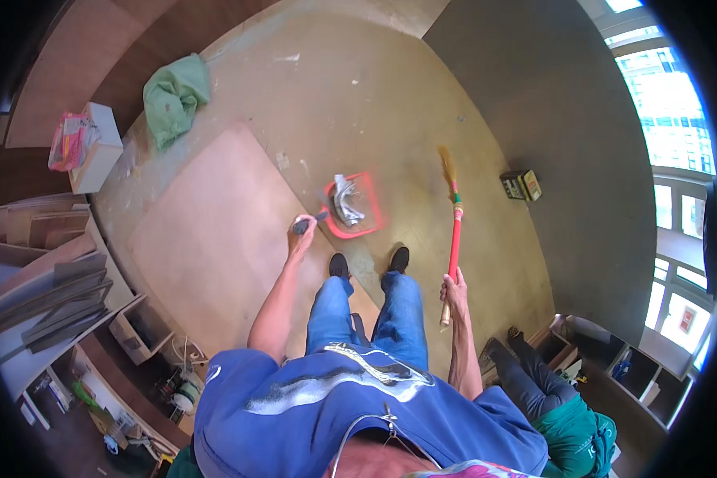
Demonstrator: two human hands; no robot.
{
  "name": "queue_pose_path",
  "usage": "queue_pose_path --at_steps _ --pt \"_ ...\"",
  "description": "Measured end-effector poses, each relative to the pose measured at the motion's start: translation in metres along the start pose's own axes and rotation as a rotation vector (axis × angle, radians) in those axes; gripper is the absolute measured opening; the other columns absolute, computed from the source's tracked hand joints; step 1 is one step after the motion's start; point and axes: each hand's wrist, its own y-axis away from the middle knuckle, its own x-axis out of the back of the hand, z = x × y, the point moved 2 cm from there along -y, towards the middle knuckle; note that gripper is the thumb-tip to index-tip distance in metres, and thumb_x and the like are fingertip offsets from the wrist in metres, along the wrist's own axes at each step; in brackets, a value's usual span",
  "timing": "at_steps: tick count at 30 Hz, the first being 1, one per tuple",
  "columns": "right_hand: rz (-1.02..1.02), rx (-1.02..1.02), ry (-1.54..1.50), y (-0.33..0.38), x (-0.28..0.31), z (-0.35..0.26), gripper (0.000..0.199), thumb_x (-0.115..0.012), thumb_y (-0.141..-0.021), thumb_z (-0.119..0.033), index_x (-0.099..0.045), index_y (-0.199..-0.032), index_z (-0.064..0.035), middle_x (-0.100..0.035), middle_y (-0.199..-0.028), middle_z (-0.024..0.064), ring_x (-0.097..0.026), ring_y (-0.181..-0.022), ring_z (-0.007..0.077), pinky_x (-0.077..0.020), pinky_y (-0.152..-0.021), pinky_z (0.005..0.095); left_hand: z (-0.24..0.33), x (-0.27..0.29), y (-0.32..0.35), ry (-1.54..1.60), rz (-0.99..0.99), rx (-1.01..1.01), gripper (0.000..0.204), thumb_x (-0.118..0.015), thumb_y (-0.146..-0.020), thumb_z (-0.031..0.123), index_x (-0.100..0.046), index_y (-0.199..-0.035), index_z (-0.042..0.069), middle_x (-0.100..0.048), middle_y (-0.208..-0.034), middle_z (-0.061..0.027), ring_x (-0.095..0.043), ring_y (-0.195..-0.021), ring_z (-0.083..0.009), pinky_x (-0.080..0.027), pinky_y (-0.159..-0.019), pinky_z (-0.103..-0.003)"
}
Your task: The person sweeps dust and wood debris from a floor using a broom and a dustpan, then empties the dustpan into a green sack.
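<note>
My left hand (301,231) is closed round the dark handle of a red dustpan (370,229). Crumpled white and grey scraps (345,199) lie in the pan, which hangs or rests just ahead of my feet; whether it touches the floor I cannot tell. In my right hand (454,291) is a broom (455,239) with a red shaft and straw-coloured bristles (448,166). The fingers wrap the shaft near its lower end in the picture, and the bristles point away from me, to the right of the dustpan.
A large pale board (215,215) lies on the floor at left. Beyond it are a green sack (175,95) and a white box (102,147). A small dark box (521,186) stands by the grey panel (566,119) at right. Another person (546,398) is behind my right side.
</note>
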Motion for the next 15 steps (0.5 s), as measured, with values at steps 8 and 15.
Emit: queue_pose_path --at_steps 8,15 --pt "-0.042 0.116 0.159 -0.098 -0.017 -0.144 0.062 -0.059 -0.089 -0.012 -0.030 -0.145 -0.0125 -0.048 -0.064 -0.0017 -0.046 -0.048 0.0082 -0.0413 -0.041 0.0238 0.022 0.051 -0.051 0.058 0.197 -0.017 0.011 -0.063 -0.086 0.018 -0.063 -0.088 0.007 -0.061 -0.086 -0.0027 -0.057 -0.082 -0.0129 -0.047 -0.077 -0.030" --pt "-0.062 0.650 1.304 -0.279 0.060 -0.357 0.066 -0.068 -0.077 -0.023 -0.043 -0.137 -0.0204 -0.065 -0.110 0.0156 -0.064 -0.097 0.0319 -0.0509 -0.083 0.0432 0.056 0.061 -0.111 0.151 0.398 0.089 0.010 -0.061 -0.088 0.019 -0.060 -0.092 0.010 -0.058 -0.087 -0.0011 -0.054 -0.083 -0.0120 -0.045 -0.076 -0.029"
